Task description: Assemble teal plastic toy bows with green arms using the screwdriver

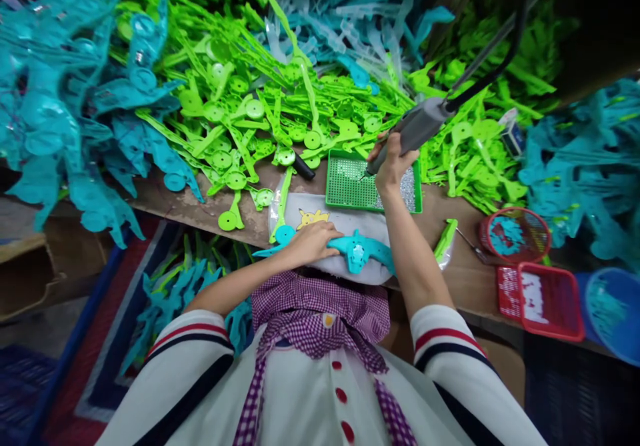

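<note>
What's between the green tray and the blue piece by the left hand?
In the head view, a bare strip of grey cloth shows between the green tray and the blue piece.

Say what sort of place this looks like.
Likely a plastic-goods assembly workshop: heaped lime-green plastic pieces, a grey screwdriver-like power tool in the right hand, and a green rectangular plastic tray of small silvery bits.

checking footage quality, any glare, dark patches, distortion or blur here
Head view: highlights glint on the turquoise parts at left; head view: the upper right corner is deeply dark; head view: wide-angle stretch seems to enlarge the striped sleeves; head view: the grey tool looks fairly clear.
</note>
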`<action>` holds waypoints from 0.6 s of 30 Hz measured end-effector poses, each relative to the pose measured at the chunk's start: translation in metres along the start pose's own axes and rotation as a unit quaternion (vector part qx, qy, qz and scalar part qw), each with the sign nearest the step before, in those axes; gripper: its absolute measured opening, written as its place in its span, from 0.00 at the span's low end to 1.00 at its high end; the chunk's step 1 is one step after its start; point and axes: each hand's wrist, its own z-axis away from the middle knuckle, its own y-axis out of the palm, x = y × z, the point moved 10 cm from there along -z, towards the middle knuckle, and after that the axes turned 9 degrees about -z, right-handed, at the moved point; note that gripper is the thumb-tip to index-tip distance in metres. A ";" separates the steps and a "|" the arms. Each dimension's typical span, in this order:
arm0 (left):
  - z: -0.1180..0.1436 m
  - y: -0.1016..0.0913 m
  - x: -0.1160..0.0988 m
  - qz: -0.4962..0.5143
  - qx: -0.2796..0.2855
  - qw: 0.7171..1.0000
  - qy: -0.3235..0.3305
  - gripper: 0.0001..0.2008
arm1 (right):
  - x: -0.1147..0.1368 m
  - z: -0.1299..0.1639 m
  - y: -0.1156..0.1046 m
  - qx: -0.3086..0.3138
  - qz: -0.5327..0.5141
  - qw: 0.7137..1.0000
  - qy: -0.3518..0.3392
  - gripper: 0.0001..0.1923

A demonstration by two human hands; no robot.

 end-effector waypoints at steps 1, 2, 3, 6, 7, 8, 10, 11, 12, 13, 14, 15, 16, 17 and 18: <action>0.000 0.000 0.000 0.000 0.000 1.000 0.000 0.18 | -0.003 -0.001 0.001 0.005 -0.003 1.000 0.008 0.32; 0.000 0.000 0.000 0.001 -0.001 1.000 0.001 0.18 | -0.005 -0.001 0.001 0.010 -0.007 1.000 0.016 0.32; 0.000 0.001 0.000 0.003 -0.002 1.000 0.002 0.18 | -0.006 -0.001 0.001 0.014 -0.008 1.000 0.021 0.33; 0.000 0.001 0.001 0.006 -0.012 1.000 0.007 0.18 | -0.006 0.001 0.001 0.018 0.003 1.000 0.018 0.33; 0.000 0.002 0.002 0.006 -0.016 1.000 0.008 0.18 | -0.005 0.002 0.001 0.016 0.010 1.000 0.015 0.32; 0.000 0.002 0.002 0.007 -0.019 1.000 0.008 0.18 | -0.004 0.003 0.000 0.013 0.017 1.000 0.013 0.31; 0.000 0.003 0.004 0.012 -0.023 1.000 0.007 0.18 | -0.003 0.003 0.000 0.007 0.031 0.999 0.013 0.30; 0.001 0.003 0.005 0.015 -0.025 1.000 0.005 0.19 | -0.001 0.003 0.001 0.006 0.037 0.999 0.013 0.31; 0.001 0.003 0.005 0.018 -0.026 1.000 0.002 0.19 | 0.001 0.002 0.002 0.006 0.043 0.999 0.014 0.31; 0.001 0.003 0.006 0.021 -0.026 0.999 0.000 0.19 | 0.006 0.000 0.002 0.004 0.046 0.999 0.014 0.32; 0.001 0.003 0.006 0.025 -0.024 0.999 -0.002 0.19 | 0.013 -0.002 0.002 -0.002 0.047 0.999 0.014 0.32; 0.000 0.002 0.007 0.028 -0.023 0.999 -0.006 0.20 | 0.022 -0.004 -0.001 -0.013 0.042 0.999 0.011 0.32; -0.002 0.000 0.007 0.031 -0.020 0.999 -0.011 0.20 | 0.034 -0.004 -0.004 -0.027 0.032 0.999 0.007 0.32; -0.004 -0.001 0.007 0.033 -0.017 0.999 -0.016 0.21 | 0.048 -0.003 -0.008 -0.039 0.018 0.999 0.002 0.32; -0.007 -0.002 0.007 0.033 -0.013 0.999 -0.023 0.21 | 0.062 0.000 -0.013 -0.046 0.005 0.999 0.000 0.32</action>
